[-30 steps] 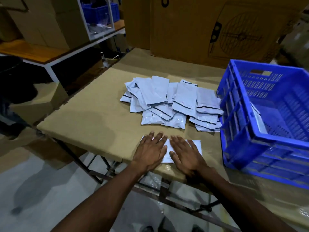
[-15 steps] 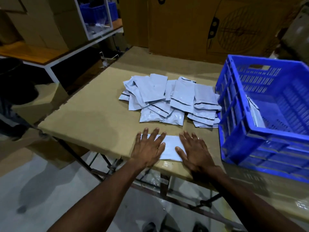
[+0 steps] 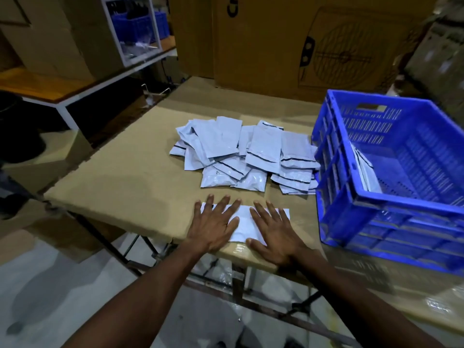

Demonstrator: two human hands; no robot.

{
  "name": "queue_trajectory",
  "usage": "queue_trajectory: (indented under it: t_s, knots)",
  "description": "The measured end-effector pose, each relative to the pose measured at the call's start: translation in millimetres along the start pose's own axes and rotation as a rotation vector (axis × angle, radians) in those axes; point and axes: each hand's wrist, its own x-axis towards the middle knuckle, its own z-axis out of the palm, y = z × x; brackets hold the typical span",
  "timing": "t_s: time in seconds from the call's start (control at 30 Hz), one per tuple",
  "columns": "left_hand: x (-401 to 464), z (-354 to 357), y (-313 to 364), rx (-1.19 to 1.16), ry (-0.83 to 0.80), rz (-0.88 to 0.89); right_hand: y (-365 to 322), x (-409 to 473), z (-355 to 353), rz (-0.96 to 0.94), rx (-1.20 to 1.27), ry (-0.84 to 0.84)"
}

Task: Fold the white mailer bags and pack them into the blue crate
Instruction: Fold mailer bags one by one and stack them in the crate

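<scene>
One white mailer bag lies flat near the table's front edge. My left hand presses on its left part with straight, spread fingers. My right hand presses flat on its right part. Behind them lies a loose pile of white mailer bags with black strips. The blue crate stands at the right of the table, and a few folded bags lean against its left inner wall.
The table is covered with brown cardboard. Large cardboard boxes stand behind it. A wooden bench with a clear box holding another blue crate is at the far left. The floor lies below the front edge.
Both hands have slid apart sideways over the bag, uncovering more of its middle. The view has shifted a little.
</scene>
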Motion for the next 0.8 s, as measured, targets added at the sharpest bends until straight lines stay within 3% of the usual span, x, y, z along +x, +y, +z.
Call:
queue_trajectory:
  t_s: [0.27, 0.43, 0.5, 0.6, 0.67, 0.73, 0.8]
  knots:
    - [5, -17, -8, -0.166, -0.041, 0.040, -2, -8, -9, -0.119, 0.031, 0.119]
    - [-24, -8, -24, 0.050, 0.202, 0.290, -6, -6, -17, -0.076, 0.062, 0.203]
    - [-31, -3, -30, 0.114, 0.236, 0.278, -6, -4, -21, -0.089, 0.045, 0.228]
    - [-33, -3, -34, 0.017, 0.165, 0.132, -12, -2, -28, -0.217, -0.010, 0.239]
    - [-29, -5, -36, -0.091, 0.149, 0.063, -15, -4, -29, -0.406, -0.112, 0.312]
    - [-27, -5, -38, -0.157, 0.156, 0.048, -17, -6, -28, -0.569, -0.218, 0.359]
    - [-25, -4, -38, -0.222, 0.198, 0.079, -17, -2, -31, -0.593, -0.307, 0.276]
